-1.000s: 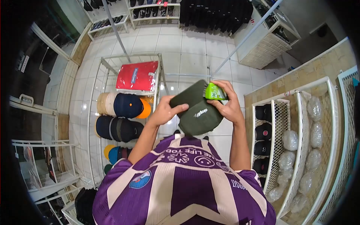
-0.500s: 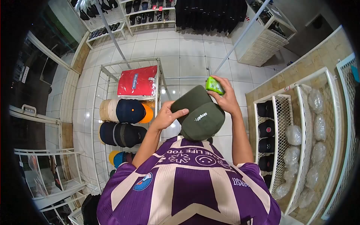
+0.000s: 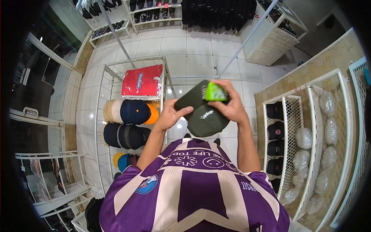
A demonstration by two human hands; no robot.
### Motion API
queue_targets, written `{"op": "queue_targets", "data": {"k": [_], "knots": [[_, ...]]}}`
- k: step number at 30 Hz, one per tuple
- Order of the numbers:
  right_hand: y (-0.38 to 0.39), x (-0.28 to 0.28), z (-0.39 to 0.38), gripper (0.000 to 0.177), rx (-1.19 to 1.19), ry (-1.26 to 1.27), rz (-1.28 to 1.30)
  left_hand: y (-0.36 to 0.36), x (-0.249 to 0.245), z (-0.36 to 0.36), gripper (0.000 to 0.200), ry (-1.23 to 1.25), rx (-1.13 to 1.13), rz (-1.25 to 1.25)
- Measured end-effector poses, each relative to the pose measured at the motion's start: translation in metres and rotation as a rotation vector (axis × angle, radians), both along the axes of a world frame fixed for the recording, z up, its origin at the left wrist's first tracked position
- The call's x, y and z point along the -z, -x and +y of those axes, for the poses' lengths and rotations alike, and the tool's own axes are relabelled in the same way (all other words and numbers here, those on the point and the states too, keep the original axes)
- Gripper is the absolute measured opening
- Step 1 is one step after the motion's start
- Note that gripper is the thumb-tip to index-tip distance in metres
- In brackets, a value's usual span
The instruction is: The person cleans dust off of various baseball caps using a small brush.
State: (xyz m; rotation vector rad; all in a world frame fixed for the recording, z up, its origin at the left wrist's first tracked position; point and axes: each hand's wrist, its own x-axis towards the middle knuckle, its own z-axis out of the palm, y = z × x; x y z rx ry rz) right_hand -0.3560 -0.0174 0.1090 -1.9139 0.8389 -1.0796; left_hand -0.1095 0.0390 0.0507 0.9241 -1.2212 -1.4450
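A dark green cap (image 3: 205, 123) with white lettering is held out in front of my chest, its brim pointing up and away. My left hand (image 3: 171, 115) grips the brim's left edge, thumb on top. In my right hand (image 3: 233, 103) is a small bright green brush (image 3: 216, 92), its pale bristles facing left over the brim. The bristle ends lie right at the brim's surface, near where it joins the crown. My right thumb and fingers wrap round the brush body.
To the left, a white wire rack (image 3: 165, 73) holds red packaged clothing (image 3: 143, 80) and rows of caps (image 3: 133, 111). At right, white shelves (image 3: 293, 112) carry dark caps and plastic-wrapped bundles (image 3: 304, 138). Black clothes (image 3: 218, 13) hang at the back beside a brick-faced counter (image 3: 266, 42).
My right hand has brought the brush left and down, from beyond the cap's edge to over the brim. The cap has shifted slightly up and left.
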Motion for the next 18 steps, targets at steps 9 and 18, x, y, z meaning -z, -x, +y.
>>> {"op": "queue_targets", "data": {"k": [9,18], "knots": [[0.028,0.011,-0.010,0.061,0.146,-0.107,-0.084,-0.005,-0.009,0.014,0.024,-0.054,-0.087,0.011],[0.047,0.059,-0.027,0.056,0.229,0.034,0.466,-0.008,0.003,0.012,0.025,-0.027,-0.121,0.002]]}}
